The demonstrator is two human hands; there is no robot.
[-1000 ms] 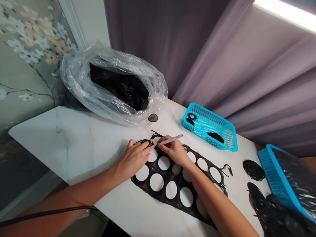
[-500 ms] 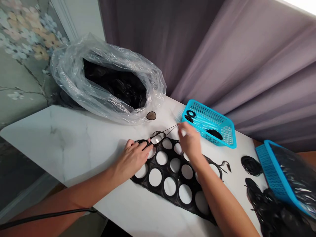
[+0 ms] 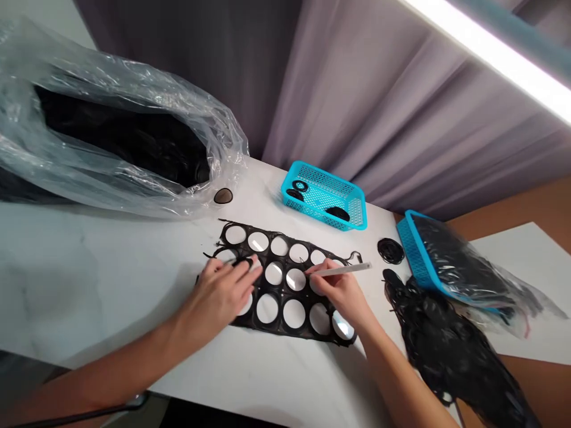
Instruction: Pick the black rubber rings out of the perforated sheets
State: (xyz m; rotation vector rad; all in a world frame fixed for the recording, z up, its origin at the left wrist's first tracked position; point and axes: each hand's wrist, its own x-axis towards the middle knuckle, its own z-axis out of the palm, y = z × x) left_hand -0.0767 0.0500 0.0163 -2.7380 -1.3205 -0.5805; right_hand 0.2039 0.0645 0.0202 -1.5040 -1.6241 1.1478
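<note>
L hand [image 3: 226, 292] presses flat black sheet w/ round holes [image 3: 285, 290], fingers a bit apart. R hand [image 3: 341, 288] pinches slim white pen-like tool [image 3: 345, 270] over it.

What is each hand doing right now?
Left hand: pressed on the black sheet, fingers spread.
Right hand: closed on a slim white tool.

Passage lies over the tabletop [image 3: 265, 215] between black sheet [image 3: 282, 292] and blue basket [image 3: 316, 216]; plastic bag [image 3: 172, 89] stands left

Small workroom: marble-look table [image 3: 120, 255], purple curtain [image 3: 352, 89], blue baskets [image 3: 323, 205].
</note>
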